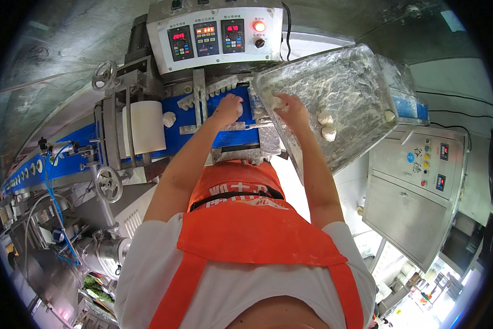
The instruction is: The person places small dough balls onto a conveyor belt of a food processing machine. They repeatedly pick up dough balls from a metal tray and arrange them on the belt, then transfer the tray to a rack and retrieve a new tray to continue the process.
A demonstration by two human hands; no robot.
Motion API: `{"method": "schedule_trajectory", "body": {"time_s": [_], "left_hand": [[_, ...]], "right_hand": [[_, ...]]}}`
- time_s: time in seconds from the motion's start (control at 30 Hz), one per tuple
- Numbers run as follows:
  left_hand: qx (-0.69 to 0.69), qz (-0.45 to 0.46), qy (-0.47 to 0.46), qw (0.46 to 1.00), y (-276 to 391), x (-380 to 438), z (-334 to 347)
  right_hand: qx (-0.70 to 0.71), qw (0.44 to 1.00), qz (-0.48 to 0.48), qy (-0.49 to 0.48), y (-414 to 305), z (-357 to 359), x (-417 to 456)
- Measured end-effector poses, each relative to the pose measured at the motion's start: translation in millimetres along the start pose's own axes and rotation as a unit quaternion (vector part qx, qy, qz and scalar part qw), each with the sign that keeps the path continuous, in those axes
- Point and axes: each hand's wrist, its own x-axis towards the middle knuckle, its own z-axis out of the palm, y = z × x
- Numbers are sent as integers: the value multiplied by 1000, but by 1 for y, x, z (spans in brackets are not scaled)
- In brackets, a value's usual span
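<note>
My left hand [229,109] is over the blue conveyor belt [184,144], its fingers curled around a pale piece of dough [240,109] that is mostly hidden. At the left side of a floured metal tray [353,78], my right hand [294,112] grips another dough piece [278,103]. Two floury dough lumps, an upper one [325,118] and a lower one [328,133], lie in the tray to the right of that hand. A further lump [389,116] rests by the tray's right rim. On the belt, one dough ball [169,119] sits right beside a white roller [144,127].
Metal guide bars [200,98] cross above the belt. Beyond it stands a control panel [213,37] with lit displays. Handwheels [109,184] and a motor [139,39] flank the roller on the left. A steel control cabinet [415,185] stands at right, below black cables [456,111].
</note>
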Motion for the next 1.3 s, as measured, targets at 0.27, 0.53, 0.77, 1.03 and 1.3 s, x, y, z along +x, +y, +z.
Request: {"method": "schedule_trajectory", "body": {"time_s": [0.27, 0.53, 0.77, 1.03, 1.3], "left_hand": [[-596, -150, 3, 789, 121, -37, -71], [-502, -243, 34, 830, 73, -24, -56], [-264, -288, -20, 920, 18, -3, -26], [-83, -7, 27, 996, 14, 16, 0], [-500, -138, 23, 855, 145, 32, -62]], "right_hand": [[95, 992, -80, -6, -55, -41, -40], [-131, 984, 89, 79, 20, -84, -49], [-185, 943, 260, -96, 99, -99, -46], [-193, 958, 213, -22, 90, -103, -19], [182, 966, 168, -70, 64, -97, -14]]}}
